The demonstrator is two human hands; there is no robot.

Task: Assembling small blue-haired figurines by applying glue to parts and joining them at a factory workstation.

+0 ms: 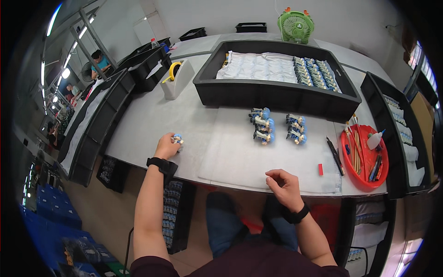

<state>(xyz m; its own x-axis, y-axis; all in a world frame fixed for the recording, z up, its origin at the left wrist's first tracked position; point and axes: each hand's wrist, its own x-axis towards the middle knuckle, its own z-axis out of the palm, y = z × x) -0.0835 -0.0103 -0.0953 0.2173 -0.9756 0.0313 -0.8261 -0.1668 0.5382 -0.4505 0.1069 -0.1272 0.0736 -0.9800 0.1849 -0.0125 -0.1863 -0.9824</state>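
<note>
My left hand point(166, 147) is closed around a small toy figurine point(177, 138) with a light blue cap, at the left part of the white-covered table point(203, 138). The fingers hide most of its body. Over the table's front edge, my right hand point(285, 188) hovers with loosely curled fingers. Its thumb stands apart from the index finger, and I see nothing between them. Beyond it, two short columns of similar figurines lie on the white sheet, a left column point(262, 125) and a right column point(296, 129).
A big black tray point(272, 98) with figurine rows and white padding stands behind. To the right are a red basket point(365, 181) of brushes and pens, a black pen point(334, 154), a red block point(320, 169) and another black crate point(392, 152). A tape dispenser point(179, 81) stands back left.
</note>
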